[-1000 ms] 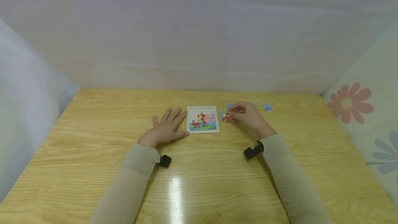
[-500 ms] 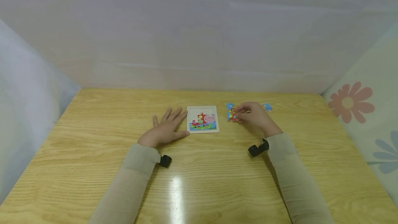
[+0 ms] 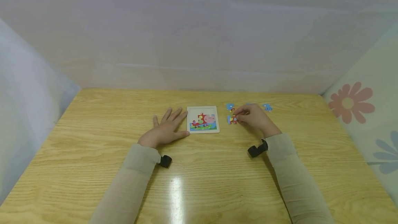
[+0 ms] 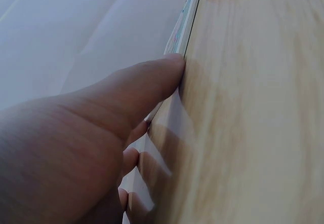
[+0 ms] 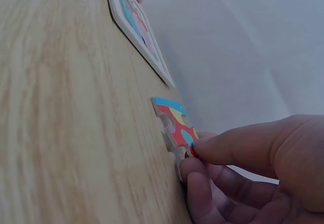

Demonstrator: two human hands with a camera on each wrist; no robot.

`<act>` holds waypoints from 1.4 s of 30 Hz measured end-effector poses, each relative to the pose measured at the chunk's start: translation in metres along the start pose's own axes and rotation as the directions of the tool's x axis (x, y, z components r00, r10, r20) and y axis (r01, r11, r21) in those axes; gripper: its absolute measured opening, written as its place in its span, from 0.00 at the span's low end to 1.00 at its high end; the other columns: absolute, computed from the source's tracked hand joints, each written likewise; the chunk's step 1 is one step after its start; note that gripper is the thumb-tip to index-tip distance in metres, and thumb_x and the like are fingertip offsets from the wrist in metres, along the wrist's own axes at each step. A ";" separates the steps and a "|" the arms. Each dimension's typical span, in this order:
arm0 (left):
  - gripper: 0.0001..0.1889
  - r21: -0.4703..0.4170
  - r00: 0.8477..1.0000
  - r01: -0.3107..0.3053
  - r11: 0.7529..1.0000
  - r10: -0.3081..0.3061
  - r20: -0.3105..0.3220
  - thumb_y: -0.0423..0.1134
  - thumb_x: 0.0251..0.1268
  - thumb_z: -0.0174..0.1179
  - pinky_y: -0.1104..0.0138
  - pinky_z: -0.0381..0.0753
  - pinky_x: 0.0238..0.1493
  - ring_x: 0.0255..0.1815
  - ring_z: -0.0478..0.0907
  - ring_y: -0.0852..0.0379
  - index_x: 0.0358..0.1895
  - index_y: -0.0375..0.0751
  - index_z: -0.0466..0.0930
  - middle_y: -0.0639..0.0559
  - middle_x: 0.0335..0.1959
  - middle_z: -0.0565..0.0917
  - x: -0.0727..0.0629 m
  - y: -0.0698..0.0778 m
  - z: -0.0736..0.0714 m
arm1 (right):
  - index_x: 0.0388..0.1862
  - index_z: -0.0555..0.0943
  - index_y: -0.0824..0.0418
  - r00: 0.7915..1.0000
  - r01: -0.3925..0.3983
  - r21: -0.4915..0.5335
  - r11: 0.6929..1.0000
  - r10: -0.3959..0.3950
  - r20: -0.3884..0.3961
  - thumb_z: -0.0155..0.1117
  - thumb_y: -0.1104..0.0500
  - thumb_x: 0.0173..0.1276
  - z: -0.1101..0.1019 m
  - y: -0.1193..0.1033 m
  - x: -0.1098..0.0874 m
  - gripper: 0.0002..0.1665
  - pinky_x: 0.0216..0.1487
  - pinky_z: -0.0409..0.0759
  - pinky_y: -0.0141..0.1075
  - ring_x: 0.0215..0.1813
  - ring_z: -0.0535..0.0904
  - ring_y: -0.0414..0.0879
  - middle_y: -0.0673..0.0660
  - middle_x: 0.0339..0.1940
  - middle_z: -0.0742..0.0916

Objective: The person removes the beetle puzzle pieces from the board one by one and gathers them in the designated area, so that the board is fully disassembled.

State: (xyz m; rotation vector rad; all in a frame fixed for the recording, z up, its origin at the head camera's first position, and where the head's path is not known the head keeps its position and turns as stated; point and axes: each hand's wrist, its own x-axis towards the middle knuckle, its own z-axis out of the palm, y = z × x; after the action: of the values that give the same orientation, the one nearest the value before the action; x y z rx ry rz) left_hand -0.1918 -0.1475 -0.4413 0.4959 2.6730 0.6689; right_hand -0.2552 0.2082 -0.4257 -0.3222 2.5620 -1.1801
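Left hand [image 3: 163, 130] spread flat, touching the left edge of a puzzle frame [image 3: 217, 122] — right hand [image 3: 255, 118] pinching a red puzzle piece [image 5: 179, 130] — wooden table [image 3: 211, 168] extending well beyond both.

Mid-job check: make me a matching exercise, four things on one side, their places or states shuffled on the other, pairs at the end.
1. Left hand
2. Right hand
3. Puzzle tray
4. Red flower

A. Partly filled, its upper part bare
B. At the far right of the head view
C. Pinching a multicoloured piece
D. Spread out against the tray's left edge

Pairs: 1-D; 2-C; 3-A; 4-B
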 end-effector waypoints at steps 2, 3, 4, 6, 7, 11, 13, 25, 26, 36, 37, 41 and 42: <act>0.45 -0.002 1.000 0.000 1.000 0.000 0.001 0.65 0.73 0.53 0.29 0.15 0.65 0.82 0.22 0.42 0.84 0.57 0.41 0.51 0.85 0.37 0.000 0.001 0.000 | 0.50 0.86 0.65 1.000 -0.005 -0.010 1.000 0.005 -0.002 0.64 0.64 0.73 0.001 -0.001 -0.001 0.10 0.40 0.84 0.36 0.37 0.84 0.48 0.59 0.41 0.87; 0.45 -0.002 1.000 0.000 1.000 0.000 0.002 0.65 0.73 0.53 0.29 0.15 0.65 0.82 0.22 0.42 0.84 0.57 0.41 0.51 0.85 0.37 0.000 0.001 0.000 | 0.50 0.86 0.65 1.000 -0.012 -0.010 1.000 0.012 -0.004 0.64 0.64 0.73 0.001 -0.001 -0.002 0.10 0.40 0.84 0.36 0.37 0.84 0.47 0.59 0.41 0.87; 0.45 -0.002 1.000 -0.001 1.000 0.001 0.003 0.65 0.73 0.53 0.29 0.15 0.65 0.82 0.22 0.42 0.84 0.57 0.41 0.51 0.85 0.37 0.000 0.001 0.000 | 0.50 0.86 0.66 1.000 -0.018 -0.010 1.000 0.018 -0.006 0.64 0.64 0.73 0.002 -0.002 -0.002 0.10 0.40 0.83 0.36 0.37 0.83 0.47 0.60 0.41 0.87; 0.45 -0.003 1.000 -0.003 1.000 0.003 0.005 0.65 0.74 0.52 0.29 0.15 0.65 0.82 0.22 0.42 0.84 0.57 0.41 0.51 0.85 0.37 0.000 0.001 0.000 | 0.50 0.85 0.66 1.000 -0.028 -0.015 0.999 0.028 -0.007 0.64 0.64 0.73 0.002 -0.003 -0.004 0.11 0.40 0.83 0.36 0.37 0.83 0.47 0.60 0.42 0.88; 0.45 -0.003 1.000 -0.002 1.000 0.002 0.005 0.65 0.73 0.53 0.29 0.15 0.65 0.82 0.22 0.42 0.84 0.57 0.41 0.51 0.85 0.37 0.000 0.001 0.000 | 0.50 0.85 0.66 0.999 -0.033 -0.016 0.999 0.033 -0.008 0.64 0.64 0.73 0.003 -0.003 -0.004 0.11 0.40 0.82 0.36 0.37 0.83 0.47 0.60 0.42 0.88; 0.44 -0.007 1.000 -0.004 1.000 0.004 0.005 0.64 0.74 0.53 0.29 0.15 0.65 0.82 0.22 0.42 0.84 0.56 0.41 0.51 0.85 0.37 0.000 0.002 -0.001 | 0.50 0.85 0.67 0.999 -0.033 -0.036 0.999 0.032 -0.011 0.64 0.64 0.74 0.003 -0.005 -0.005 0.10 0.41 0.82 0.37 0.38 0.83 0.47 0.60 0.41 0.88; 0.45 -0.007 1.000 -0.003 1.000 0.004 0.006 0.64 0.74 0.53 0.29 0.16 0.65 0.82 0.22 0.42 0.84 0.56 0.41 0.51 0.85 0.37 0.000 0.002 -0.002 | 0.50 0.85 0.67 1.000 -0.027 -0.049 0.998 0.026 -0.012 0.64 0.64 0.74 0.003 -0.005 -0.005 0.10 0.42 0.82 0.37 0.38 0.83 0.47 0.60 0.41 0.87; 0.45 -0.012 1.000 -0.004 1.000 0.004 -0.005 0.64 0.73 0.53 0.28 0.16 0.65 0.82 0.22 0.42 0.84 0.56 0.42 0.50 0.85 0.37 -0.001 0.001 -0.003 | 0.48 0.85 0.65 1.000 -0.009 -0.086 0.996 0.008 -0.013 0.63 0.64 0.75 0.003 -0.009 -0.003 0.08 0.41 0.82 0.36 0.37 0.83 0.47 0.59 0.40 0.87; 0.45 -0.012 1.000 -0.004 1.000 0.004 -0.004 0.64 0.73 0.53 0.28 0.16 0.65 0.82 0.22 0.41 0.84 0.56 0.42 0.50 0.85 0.37 0.000 0.000 -0.003 | 0.48 0.85 0.65 1.000 -0.011 -0.090 0.996 0.010 -0.014 0.63 0.64 0.75 0.003 -0.009 -0.003 0.08 0.41 0.82 0.36 0.37 0.83 0.47 0.58 0.40 0.87; 0.45 0.005 1.000 0.005 1.000 -0.005 -0.001 0.65 0.73 0.53 0.28 0.17 0.65 0.82 0.23 0.41 0.84 0.57 0.41 0.51 0.85 0.37 0.001 0.000 -0.001 | 0.47 0.85 0.62 0.996 0.022 -0.084 0.996 -0.030 -0.089 0.63 0.60 0.74 0.006 -0.011 -0.005 0.09 0.45 0.77 0.42 0.42 0.80 0.51 0.57 0.40 0.86; 0.45 0.003 1.000 0.005 1.000 -0.005 -0.001 0.65 0.73 0.53 0.28 0.17 0.65 0.82 0.23 0.41 0.84 0.57 0.41 0.51 0.85 0.37 0.001 0.000 -0.001 | 0.47 0.85 0.62 0.995 0.026 -0.079 0.997 -0.033 -0.093 0.63 0.60 0.73 0.006 -0.013 -0.005 0.09 0.45 0.77 0.42 0.43 0.80 0.51 0.57 0.41 0.86; 0.45 0.000 1.000 0.004 1.000 -0.004 -0.004 0.65 0.73 0.54 0.28 0.17 0.65 0.82 0.23 0.41 0.84 0.57 0.42 0.51 0.85 0.37 0.000 0.001 -0.001 | 0.47 0.86 0.63 0.992 0.058 -0.072 0.996 -0.066 -0.112 0.65 0.59 0.74 0.011 -0.020 -0.008 0.10 0.41 0.80 0.42 0.42 0.80 0.51 0.57 0.41 0.87; 0.45 -0.002 1.000 0.003 1.000 -0.003 -0.006 0.64 0.73 0.54 0.28 0.17 0.65 0.82 0.23 0.41 0.84 0.57 0.42 0.51 0.85 0.37 0.000 0.001 -0.001 | 0.48 0.86 0.63 0.990 0.074 -0.076 0.994 -0.082 -0.116 0.65 0.59 0.74 0.012 -0.021 -0.008 0.10 0.41 0.80 0.42 0.42 0.80 0.51 0.57 0.41 0.87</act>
State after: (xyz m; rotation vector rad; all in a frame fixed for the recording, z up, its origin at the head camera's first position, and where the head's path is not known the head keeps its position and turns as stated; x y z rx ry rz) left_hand -0.1918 -0.1472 -0.4403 0.4908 2.6775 0.6729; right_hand -0.2413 0.1888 -0.4155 -0.3824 2.7224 -1.1688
